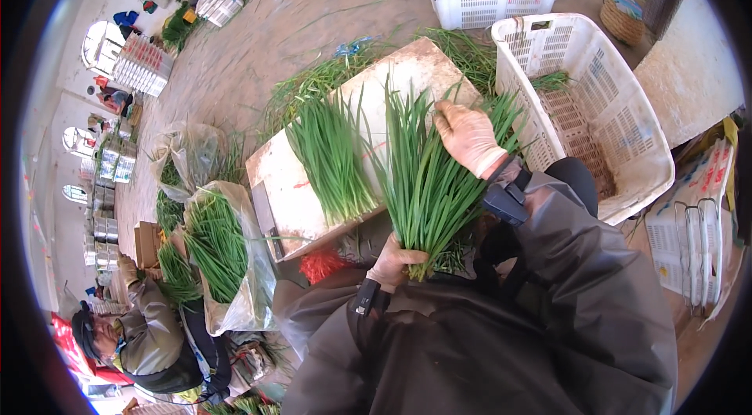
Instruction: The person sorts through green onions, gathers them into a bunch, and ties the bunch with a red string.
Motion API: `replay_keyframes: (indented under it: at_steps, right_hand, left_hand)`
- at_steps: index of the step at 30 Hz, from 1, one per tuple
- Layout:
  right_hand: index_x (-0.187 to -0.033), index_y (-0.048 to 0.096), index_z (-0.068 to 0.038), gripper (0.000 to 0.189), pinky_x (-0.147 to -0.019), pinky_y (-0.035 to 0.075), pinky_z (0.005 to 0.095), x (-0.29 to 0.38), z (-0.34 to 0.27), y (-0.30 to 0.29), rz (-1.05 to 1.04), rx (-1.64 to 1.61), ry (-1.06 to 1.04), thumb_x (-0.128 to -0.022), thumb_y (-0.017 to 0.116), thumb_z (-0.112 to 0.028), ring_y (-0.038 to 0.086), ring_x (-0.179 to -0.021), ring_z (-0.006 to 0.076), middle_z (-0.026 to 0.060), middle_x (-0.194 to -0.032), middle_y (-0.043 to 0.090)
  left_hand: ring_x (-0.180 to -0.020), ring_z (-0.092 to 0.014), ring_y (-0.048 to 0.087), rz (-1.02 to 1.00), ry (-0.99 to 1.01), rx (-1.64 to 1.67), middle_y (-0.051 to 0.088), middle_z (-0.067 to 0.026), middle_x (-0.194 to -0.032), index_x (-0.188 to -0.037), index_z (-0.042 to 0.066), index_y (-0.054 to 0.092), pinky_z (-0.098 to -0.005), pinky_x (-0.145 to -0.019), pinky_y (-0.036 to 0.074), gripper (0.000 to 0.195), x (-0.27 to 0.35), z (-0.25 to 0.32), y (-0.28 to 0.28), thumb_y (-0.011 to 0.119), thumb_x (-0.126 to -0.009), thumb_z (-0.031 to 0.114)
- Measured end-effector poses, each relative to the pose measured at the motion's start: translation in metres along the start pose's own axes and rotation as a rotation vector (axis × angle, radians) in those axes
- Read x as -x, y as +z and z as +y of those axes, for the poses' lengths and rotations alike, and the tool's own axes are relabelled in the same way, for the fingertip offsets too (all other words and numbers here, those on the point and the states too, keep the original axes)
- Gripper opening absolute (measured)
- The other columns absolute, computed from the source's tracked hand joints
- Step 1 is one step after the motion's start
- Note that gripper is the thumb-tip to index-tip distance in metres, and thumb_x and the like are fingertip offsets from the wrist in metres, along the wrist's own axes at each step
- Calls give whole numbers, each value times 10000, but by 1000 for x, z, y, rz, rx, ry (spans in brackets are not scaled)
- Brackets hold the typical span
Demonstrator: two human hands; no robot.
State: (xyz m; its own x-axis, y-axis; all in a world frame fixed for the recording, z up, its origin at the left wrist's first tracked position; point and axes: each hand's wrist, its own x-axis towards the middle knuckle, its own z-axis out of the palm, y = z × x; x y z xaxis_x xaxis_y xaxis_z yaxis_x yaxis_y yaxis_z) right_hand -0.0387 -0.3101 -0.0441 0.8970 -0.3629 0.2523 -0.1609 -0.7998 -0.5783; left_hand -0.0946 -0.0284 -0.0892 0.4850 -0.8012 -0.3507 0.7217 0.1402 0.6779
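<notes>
My left hand [392,265], in a pale glove, grips the base of a fanned bunch of garlic chives [432,180]. My gloved right hand [467,136] lies over the right side of the leaves near their upper ends, its fingers bent; whether they pinch a blade is hidden. Beyond the bunch, a second pile of chives [332,162] rests on a white board [273,198] with worn, stained edges. A cleaver-like knife [267,218] lies along the board's left side. Below the board's front edge is a tuft of red plastic strands [323,265].
A white plastic crate [640,139] stands to the right, a few greens inside. Stacked crates [496,1] are beyond it. At left are a plastic bag [258,274] of chives and a seated co-worker [153,338]. Loose greens [317,77] litter the floor behind the board.
</notes>
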Motion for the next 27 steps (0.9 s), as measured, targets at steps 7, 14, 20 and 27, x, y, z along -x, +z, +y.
replay_keyframes:
  at_steps: [7,14,20,27]
  right_hand:
    - [-1109,668,-115,264,-734,550,424,13,-31,-30,170,-387,-104,-924,669,-303,699,-764,313,110,-902,717]
    - [-1157,665,-27,586,-856,534,406,53,-38,14,-548,-326,27,-804,779,-481,698,-930,344,170,-934,723]
    - [-1046,697,-24,415,-829,542,432,50,-36,22,-572,-386,93,-800,761,-352,704,-907,357,191,-907,720]
    - [-1056,665,-64,313,-729,552,417,59,-47,24,-230,-280,-3,-829,739,-267,702,-776,329,132,-805,719]
  left_hand:
    - [-836,-245,715,78,4,-30,705,-132,-1095,-1274,-5,586,-356,-678,623,589,-2,-1,-5,729,-707,-77]
    - [-1015,-268,696,108,29,-7,684,-125,-1191,-1341,13,546,-392,-815,610,645,-8,-7,-13,719,-727,-78]
    - [-1047,-282,690,120,33,-55,677,-125,-1212,-1352,17,537,-404,-856,600,641,-10,-13,-20,707,-743,-84]
    - [-1065,-282,685,126,44,-80,670,-125,-1234,-1365,12,522,-406,-881,589,658,-13,-16,-25,700,-741,-94]
